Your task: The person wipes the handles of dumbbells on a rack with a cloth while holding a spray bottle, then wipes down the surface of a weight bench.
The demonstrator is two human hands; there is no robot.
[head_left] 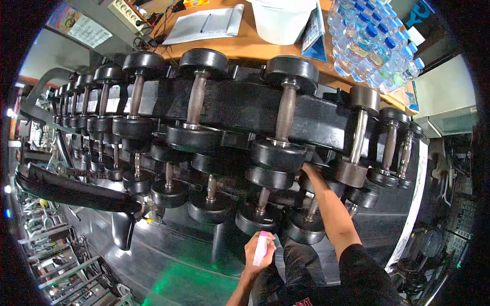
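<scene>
My left hand [258, 251] is closed around what looks like a spray bottle [261, 249], its white top and pink nozzle tip showing. It is low, just in front of a lower-tier dumbbell [260, 217]. My right arm reaches into the rack, between a large upper dumbbell [284, 115] and a dumbbell with brownish metal heads [359, 135]. Only part of my right hand [308, 170] shows there, near the black rack [326, 125]; its fingers are hidden, so whether it holds anything cannot be seen.
Several more black dumbbells [196, 92] line both tiers. Behind stands a wooden table [240, 46] with an open notebook [204, 25], a pen, a white bucket [280, 20] and packed water bottles [370, 43]. A black padded bench [76, 188] juts in at left.
</scene>
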